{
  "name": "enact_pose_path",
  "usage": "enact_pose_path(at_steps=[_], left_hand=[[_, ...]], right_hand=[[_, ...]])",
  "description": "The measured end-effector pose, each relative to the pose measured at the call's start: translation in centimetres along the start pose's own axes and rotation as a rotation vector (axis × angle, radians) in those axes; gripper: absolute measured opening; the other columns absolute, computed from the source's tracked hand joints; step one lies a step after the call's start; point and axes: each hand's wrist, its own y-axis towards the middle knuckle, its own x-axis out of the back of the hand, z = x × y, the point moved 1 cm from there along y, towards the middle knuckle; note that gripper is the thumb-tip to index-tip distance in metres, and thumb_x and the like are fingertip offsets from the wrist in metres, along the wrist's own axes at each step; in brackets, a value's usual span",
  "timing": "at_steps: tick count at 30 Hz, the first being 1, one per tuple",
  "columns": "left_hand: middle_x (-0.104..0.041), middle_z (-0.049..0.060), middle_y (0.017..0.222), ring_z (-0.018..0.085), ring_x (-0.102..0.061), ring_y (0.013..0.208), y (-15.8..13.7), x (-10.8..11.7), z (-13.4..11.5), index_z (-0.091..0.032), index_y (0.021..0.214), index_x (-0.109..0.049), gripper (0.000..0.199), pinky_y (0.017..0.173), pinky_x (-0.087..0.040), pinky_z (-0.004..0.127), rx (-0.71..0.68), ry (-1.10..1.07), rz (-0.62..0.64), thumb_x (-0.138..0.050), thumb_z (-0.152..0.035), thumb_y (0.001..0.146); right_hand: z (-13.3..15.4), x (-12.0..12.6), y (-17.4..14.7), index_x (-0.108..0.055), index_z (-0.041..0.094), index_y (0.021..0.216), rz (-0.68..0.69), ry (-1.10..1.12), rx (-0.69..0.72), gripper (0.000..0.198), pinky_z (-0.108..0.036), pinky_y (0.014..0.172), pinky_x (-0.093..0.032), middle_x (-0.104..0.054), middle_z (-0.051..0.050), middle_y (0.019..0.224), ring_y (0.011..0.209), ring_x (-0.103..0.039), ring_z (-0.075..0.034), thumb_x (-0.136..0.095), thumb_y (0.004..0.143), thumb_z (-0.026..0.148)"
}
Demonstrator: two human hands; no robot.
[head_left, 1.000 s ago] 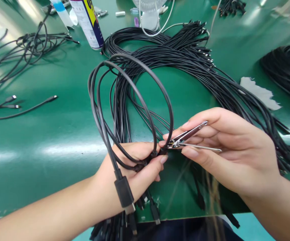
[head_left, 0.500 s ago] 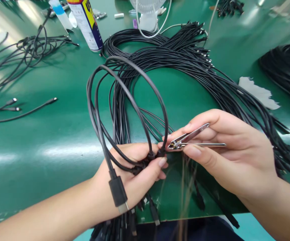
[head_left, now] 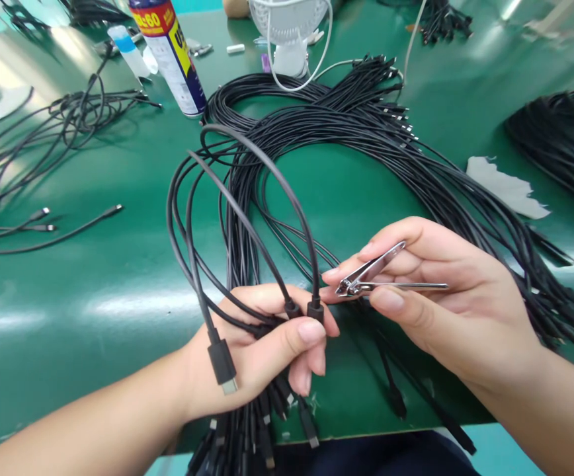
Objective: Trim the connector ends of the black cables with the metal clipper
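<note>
My left hand (head_left: 272, 344) is closed round several black USB cables (head_left: 262, 155), which loop up above it. One cable's plug (head_left: 222, 365) hangs over the wrist with its metal end pointing down. Two cable ends stand between the thumb and forefinger. Just to the right, my right hand (head_left: 446, 297) pinches a silver nail clipper (head_left: 371, 277), its lever raised and its jaws pointing left, close to the left fingertips. Beneath the left hand, more cable ends (head_left: 262, 423) hang at the table's front edge, partly hidden.
A large bundle of black cables (head_left: 346, 125) curves across the green table (head_left: 133, 264). A spray can (head_left: 172, 59) and a white fan (head_left: 289, 33) stand behind. Loose cables (head_left: 79, 119) lie left, another bundle (head_left: 565, 139) right, near a torn white scrap (head_left: 508, 186).
The view has tilted up slightly. My left hand has turned a little, its fingers shifting round the cable ends. The nail clipper stays in my right hand, nearly unmoved.
</note>
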Motion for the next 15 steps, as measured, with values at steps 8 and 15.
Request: enact_pose_path(at_steps=[8, 15], left_hand=[[-0.078, 0.004, 0.074, 0.015, -0.075, 0.063, 0.41, 0.32, 0.01, -0.016, 0.082, -0.074, 0.017, 0.062, -0.061, 0.024, 0.09, -0.342, 0.199, -0.081, -0.031, 0.081], [-0.066, -0.002, 0.053, 0.009, -0.057, 0.039, 0.82, 0.32, 0.22, -0.017, 0.066, -0.058, 0.039, 0.04, -0.044, 0.018, 0.13, -0.183, 0.045, -0.094, -0.032, 0.061]], right_hand=[[-0.13, 0.17, -0.11, -0.068, 0.025, 0.102, -0.017, 0.061, -0.007, 0.015, -0.027, 0.079, -0.068, -0.082, -0.002, 0.098, 0.086, -0.08, -0.019, -0.076, 0.089, 0.022], [0.12, 0.0, -0.45, -0.069, 0.027, 0.103, -0.005, 0.029, 0.013, 0.023, -0.024, 0.081, -0.067, -0.082, 0.0, 0.099, 0.087, -0.08, -0.017, -0.075, 0.088, 0.011]])
